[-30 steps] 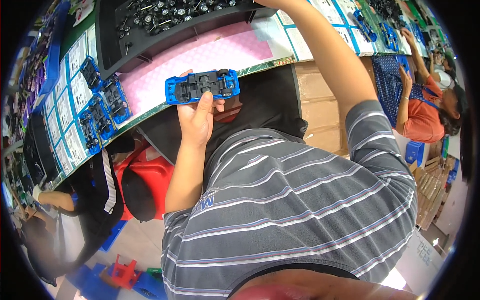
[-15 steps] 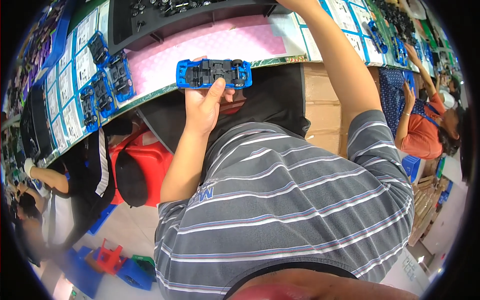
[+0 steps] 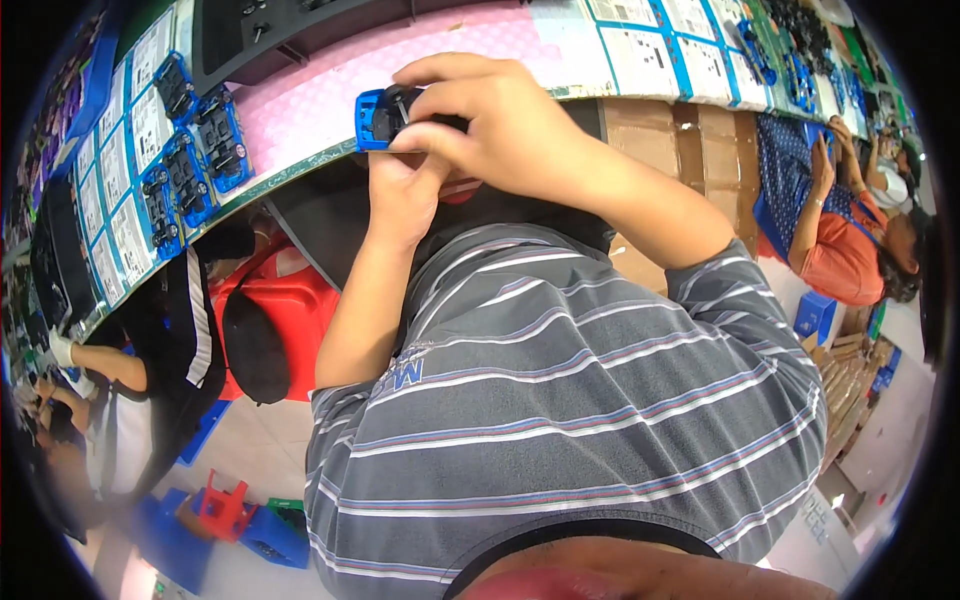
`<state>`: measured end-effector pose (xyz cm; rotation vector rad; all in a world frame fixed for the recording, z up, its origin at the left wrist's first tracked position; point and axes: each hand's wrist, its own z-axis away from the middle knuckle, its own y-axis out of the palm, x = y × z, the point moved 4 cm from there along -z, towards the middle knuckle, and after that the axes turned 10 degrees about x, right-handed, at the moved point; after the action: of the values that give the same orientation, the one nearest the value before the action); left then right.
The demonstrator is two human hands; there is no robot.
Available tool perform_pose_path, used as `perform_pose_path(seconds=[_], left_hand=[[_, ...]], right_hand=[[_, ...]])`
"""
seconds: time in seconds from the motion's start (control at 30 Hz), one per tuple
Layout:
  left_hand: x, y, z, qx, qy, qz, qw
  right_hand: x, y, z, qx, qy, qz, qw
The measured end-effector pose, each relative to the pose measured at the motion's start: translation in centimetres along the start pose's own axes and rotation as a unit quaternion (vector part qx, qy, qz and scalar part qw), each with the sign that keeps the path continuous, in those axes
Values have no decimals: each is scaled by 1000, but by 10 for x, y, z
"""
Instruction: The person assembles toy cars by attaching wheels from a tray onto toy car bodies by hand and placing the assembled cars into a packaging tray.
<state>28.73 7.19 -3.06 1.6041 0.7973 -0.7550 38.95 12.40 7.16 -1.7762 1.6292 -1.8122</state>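
Observation:
A blue toy car (image 3: 370, 122), black underside facing up, is gripped in my left hand (image 3: 405, 205) above the table's near edge. My right hand (image 3: 495, 125) reaches across the car, covering most of it. Its thumb and fingers are closed on a black wheel with a thin metal axle (image 3: 402, 106), held against the car's left part. How the axle sits on the underside is hidden by my fingers. Several more blue toy cars (image 3: 220, 140) lie wheels-up on the table to the left.
A dark grey tray (image 3: 350, 38) with small wheel parts stands at the back, behind a pink mat (image 3: 285, 115). Printed sheets (image 3: 645, 60) cover the table at right. A co-worker in orange (image 3: 845, 255) sits at right; another person works at left beside a red stool (image 3: 300, 320).
My right hand has come back from the tray area to the car, now holding a wheel and axle. My left hand still holds the car. The view has shifted slightly.

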Motion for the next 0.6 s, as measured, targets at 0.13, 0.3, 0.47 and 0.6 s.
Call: perform_pose_path(seconds=[0.13,0.3,0.47,0.6], left_hand=[[9,-17,15,-4,-34,-88,996],[18,-22,21,11,-84,-43,995],[-7,-5,20,-37,-7,15,999],[-1,-16,24,23,-15,-37,999]], right_hand=[[1,13,1,-5,17,-9,1000],[-6,14,-4,30,6,-32,999],[-1,0,-1,3,-75,-46,996],[-3,7,0,27,-45,-61,997]])
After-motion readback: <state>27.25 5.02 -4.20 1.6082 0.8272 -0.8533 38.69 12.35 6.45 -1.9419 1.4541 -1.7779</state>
